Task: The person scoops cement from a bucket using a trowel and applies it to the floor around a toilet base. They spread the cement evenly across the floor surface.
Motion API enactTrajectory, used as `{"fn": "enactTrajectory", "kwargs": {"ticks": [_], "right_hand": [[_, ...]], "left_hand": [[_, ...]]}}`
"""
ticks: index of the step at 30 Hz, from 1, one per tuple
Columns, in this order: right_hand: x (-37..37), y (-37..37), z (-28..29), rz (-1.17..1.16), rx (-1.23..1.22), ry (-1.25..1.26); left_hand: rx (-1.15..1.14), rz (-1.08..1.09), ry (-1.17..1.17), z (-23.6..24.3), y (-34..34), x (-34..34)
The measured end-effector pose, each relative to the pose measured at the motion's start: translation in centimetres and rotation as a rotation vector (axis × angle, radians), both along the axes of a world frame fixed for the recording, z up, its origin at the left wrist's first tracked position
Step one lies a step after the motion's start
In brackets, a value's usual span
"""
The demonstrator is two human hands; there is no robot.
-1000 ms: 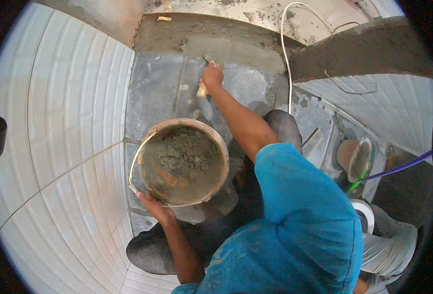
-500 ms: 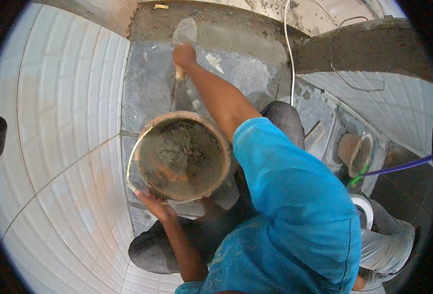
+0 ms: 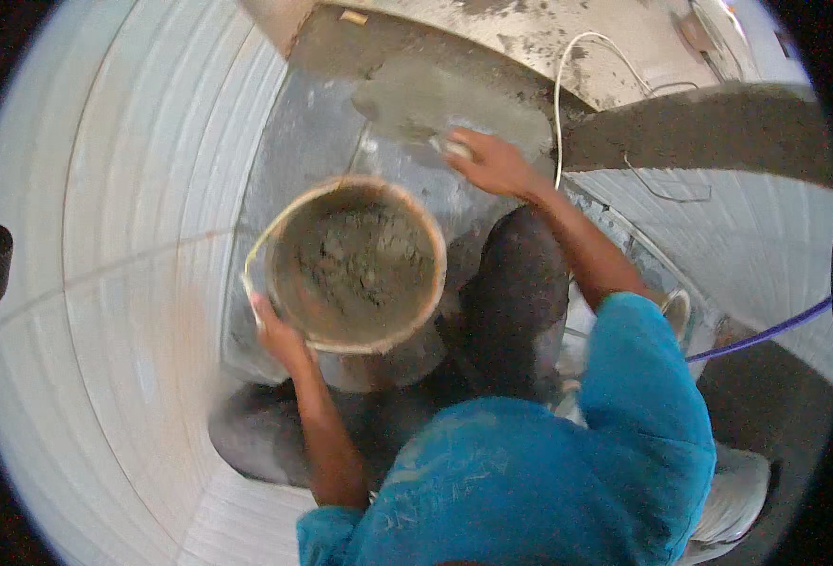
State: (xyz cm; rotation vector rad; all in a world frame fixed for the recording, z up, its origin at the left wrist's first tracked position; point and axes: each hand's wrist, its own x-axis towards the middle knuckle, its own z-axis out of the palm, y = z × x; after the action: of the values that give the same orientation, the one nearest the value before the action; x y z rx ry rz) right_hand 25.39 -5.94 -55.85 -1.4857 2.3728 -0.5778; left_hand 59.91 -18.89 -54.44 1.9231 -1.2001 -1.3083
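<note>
A round bucket (image 3: 439, 283) of wet grey mortar (image 3: 350, 264) stands between my knees, its rim crusted. My left hand (image 3: 283, 340) is closed on the bucket's pale handle (image 3: 258, 247) at the left of the rim. Beyond the bucket and to its right, my right hand (image 3: 492, 162) grips a trowel by its handle (image 3: 451, 146); motion blurs it and the blade is hard to make out. It is over the near edge of a smoothed patch of mortar (image 3: 454, 94) on the grey floor (image 3: 317, 118).
A white tiled wall (image 3: 143, 189) rises close on the left. A white cable (image 3: 559, 113) runs past the mortar's right end, beside a mortar-coated ledge (image 3: 699, 127) with a bent wire (image 3: 666, 197). At right are a smaller bucket (image 3: 678, 311), a purple strap (image 3: 766, 334) and a person's grey-trousered leg (image 3: 739, 495).
My right hand with the trowel has swept right and nearer, away from the mortar's left part. My left hand stays at the bucket's handle. The view has shifted.
</note>
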Motion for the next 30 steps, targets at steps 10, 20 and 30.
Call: {"fn": "enactTrajectory", "kwargs": {"ticks": [10,20,30], "right_hand": [[11.0,-0.4,-1.1,0.349,0.610,0.247],[11.4,1.4,4.3,0.401,0.642,0.238],[12.4,7.5,-4.8,0.282,0.593,-0.252]], "left_hand": [[-0.306,-0.306,-0.053,-0.7,-1.5,-3.9],[-0.276,-0.433,-0.118,-0.2,-2.3,-5.0],[-0.310,-0.354,-0.080,0.1,-1.1,-7.0]]}}
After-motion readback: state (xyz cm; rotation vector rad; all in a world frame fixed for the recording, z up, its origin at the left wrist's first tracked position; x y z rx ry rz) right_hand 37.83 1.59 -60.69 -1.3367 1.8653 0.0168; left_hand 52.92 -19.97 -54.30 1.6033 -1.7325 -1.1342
